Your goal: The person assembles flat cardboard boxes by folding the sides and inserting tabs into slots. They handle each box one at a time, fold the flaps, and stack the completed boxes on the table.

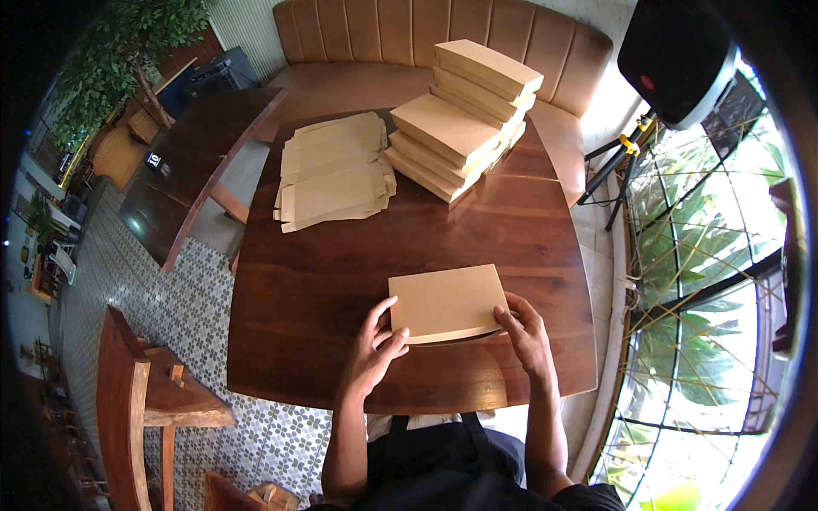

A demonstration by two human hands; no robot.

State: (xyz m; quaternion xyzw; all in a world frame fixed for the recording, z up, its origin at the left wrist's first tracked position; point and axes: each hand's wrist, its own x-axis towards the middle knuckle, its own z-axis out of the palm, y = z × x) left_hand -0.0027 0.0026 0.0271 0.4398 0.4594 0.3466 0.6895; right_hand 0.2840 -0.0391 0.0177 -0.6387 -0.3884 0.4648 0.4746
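A closed, flat brown cardboard box [446, 301] is held between my two hands, just over the near part of the wooden table. My left hand [377, 345] grips its left end, thumb at the near corner and fingers along the side. At the right end my right hand [521, 330] closes on it, thumb on the near right corner. Beyond, on the left, lies a pile of flat, unfolded cardboard blanks [332, 170]. To the right of these stands a stepped stack of folded cardboard boxes [452, 128].
The dark wooden table [298, 289] has a curved near edge close to my body. Behind it runs a brown padded bench [375, 34]. A black speaker [677, 60] on a tripod stands at the far right, by a window with bars. Another wooden table [200, 162] is at the left.
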